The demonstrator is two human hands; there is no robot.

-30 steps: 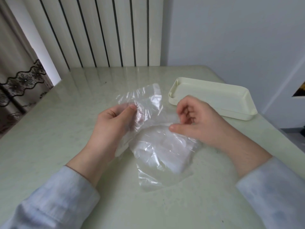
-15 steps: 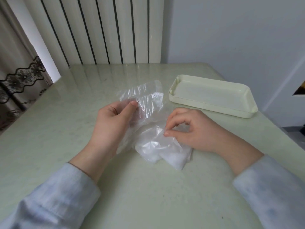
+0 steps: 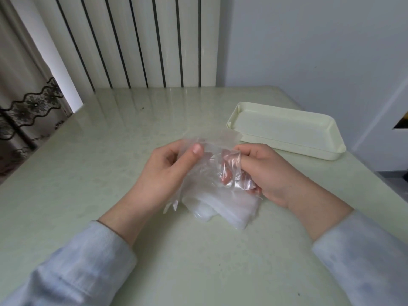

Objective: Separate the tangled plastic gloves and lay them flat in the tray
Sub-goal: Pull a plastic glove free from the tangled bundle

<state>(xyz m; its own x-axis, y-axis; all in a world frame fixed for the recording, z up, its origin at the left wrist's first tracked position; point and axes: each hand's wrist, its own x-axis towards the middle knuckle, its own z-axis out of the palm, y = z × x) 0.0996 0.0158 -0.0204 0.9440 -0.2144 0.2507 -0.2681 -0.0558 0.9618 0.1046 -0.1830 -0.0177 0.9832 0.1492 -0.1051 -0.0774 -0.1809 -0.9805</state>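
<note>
Your left hand (image 3: 167,173) pinches the upper part of the gloves (image 3: 217,200), with the thumb pressed flat on the clear film against the curled fingers behind it. Your right hand (image 3: 272,173) grips the same bunch from the other side. Its fingers are curled into the plastic, and some fingertips show pink through a layer of film. The two hands are close together, with only crumpled plastic between them.

The gloves are one tangled bunch of thin clear plastic. The lower, whiter part hangs below your hands and touches the table (image 3: 106,155). One corner of film stands up near the tray (image 3: 284,125). How many gloves are in the bunch cannot be told.

The tray is cream and shallow. It sits on the table beyond your right hand and to its right, just beside the gloves.

Pale blue sleeves (image 3: 72,268) cover both forearms. The table is pale green and glossy. Behind it stand a white ribbed radiator (image 3: 143,45) and a grey wall (image 3: 309,45). A curtain (image 3: 24,111) with dark lace hangs at far left.
</note>
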